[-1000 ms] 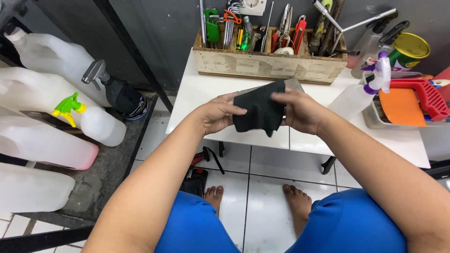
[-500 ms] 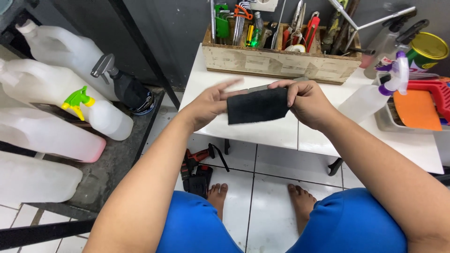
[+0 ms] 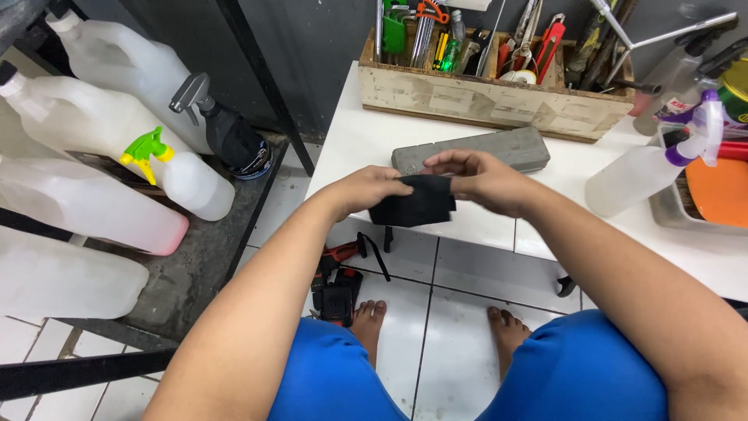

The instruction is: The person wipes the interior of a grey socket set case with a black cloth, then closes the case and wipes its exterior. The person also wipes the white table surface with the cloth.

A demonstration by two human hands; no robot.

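Observation:
Both hands hold a black folded cloth (image 3: 414,205) over the front edge of a white table (image 3: 366,140). My left hand (image 3: 365,189) grips its left side, thumb on top. My right hand (image 3: 477,179) pinches its upper right edge with the fingers curled over it. Just behind the hands a grey rectangular case (image 3: 499,148) lies on the table. My knees in blue shorts and my bare feet are below.
A wooden tool box (image 3: 483,97) full of hand tools stands at the table's back. A spray bottle (image 3: 654,160) and a tray with an orange item (image 3: 721,191) are at right. White jugs (image 3: 86,125) and spray bottles fill a shelf at left. A red-black power tool (image 3: 336,284) lies on the floor.
The cloth has been folded smaller and lowered toward the table's front edge. The grey case behind it, hidden before, now shows.

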